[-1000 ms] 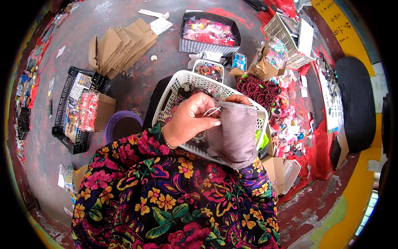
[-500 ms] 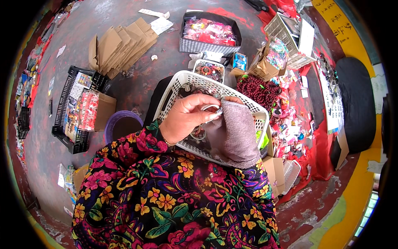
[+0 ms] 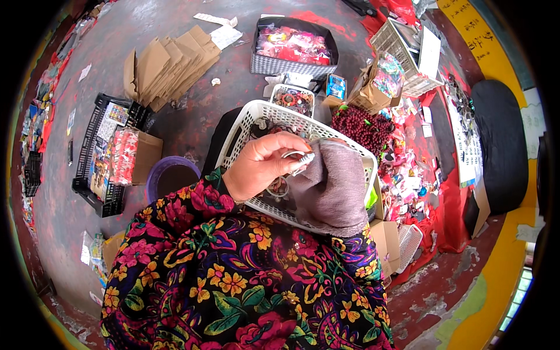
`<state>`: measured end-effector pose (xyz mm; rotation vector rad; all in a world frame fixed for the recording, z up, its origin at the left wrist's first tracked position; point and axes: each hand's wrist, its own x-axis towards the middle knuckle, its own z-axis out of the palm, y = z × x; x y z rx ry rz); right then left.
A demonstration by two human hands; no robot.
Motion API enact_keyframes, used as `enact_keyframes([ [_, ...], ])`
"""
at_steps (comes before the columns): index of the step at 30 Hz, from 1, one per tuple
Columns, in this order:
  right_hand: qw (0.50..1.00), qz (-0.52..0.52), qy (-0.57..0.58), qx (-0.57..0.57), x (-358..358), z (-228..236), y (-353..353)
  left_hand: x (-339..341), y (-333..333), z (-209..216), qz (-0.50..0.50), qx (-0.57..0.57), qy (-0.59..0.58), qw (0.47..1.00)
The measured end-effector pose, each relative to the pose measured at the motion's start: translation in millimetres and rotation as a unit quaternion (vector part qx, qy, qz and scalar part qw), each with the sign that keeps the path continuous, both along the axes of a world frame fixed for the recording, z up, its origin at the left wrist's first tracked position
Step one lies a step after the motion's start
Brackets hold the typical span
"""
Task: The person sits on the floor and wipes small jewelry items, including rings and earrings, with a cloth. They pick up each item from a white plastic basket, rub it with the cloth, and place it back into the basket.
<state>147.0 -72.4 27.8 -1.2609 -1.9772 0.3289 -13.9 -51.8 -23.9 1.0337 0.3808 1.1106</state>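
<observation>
Thumb and fingers of my left hand (image 3: 265,163) pinch a small shiny silver-white hoop (image 3: 303,157), bracelet-like, with a pale ridged edge. A greyish-purple cloth (image 3: 335,186) covers nearly all of my right hand (image 3: 336,140); only a sliver of skin shows at its top edge. Beside the hoop, that hand grips the cloth from beneath, its fingers mostly hidden. Both hands are over a white perforated plastic basket (image 3: 238,139). Loose loops and cord-like accessories (image 3: 279,185) lie inside it, partly covered by my hands.
Left of the basket are a purple bucket (image 3: 153,178) and a black crate (image 3: 87,146). Flattened cardboard (image 3: 169,67) lies farther off. Beyond the basket stand a small tray (image 3: 293,100) and a bin of pink packets (image 3: 294,69). Dark red beads (image 3: 361,128) lie at right.
The cloth has shifted and bunched, its top pulling slightly away from the hoop. The hoop has tilted in my left fingers and shows more of its ridged edge.
</observation>
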Motion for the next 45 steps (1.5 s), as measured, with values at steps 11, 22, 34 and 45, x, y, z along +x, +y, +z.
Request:
enact_keyframes([
  [11,0.934,0.025,0.305,-0.182,-1.1,-12.0,-8.6,-0.1,1.6,2.1,-0.072,-0.141,-0.067,0.985],
  [22,0.996,0.068,-0.031,-0.054,10.9,-0.8,4.8,-2.5,3.7,1.4,-0.116,-0.182,-0.036,0.976],
  [34,0.992,0.074,-0.065,-0.078,1.1,-19.2,16.6,-1.3,11.8,-16.7,-0.001,-0.208,-0.133,0.969],
  [45,0.985,0.166,0.023,-0.050,19.2,-14.1,16.8,0.3,4.9,-0.6,0.011,-0.126,0.028,0.992],
])
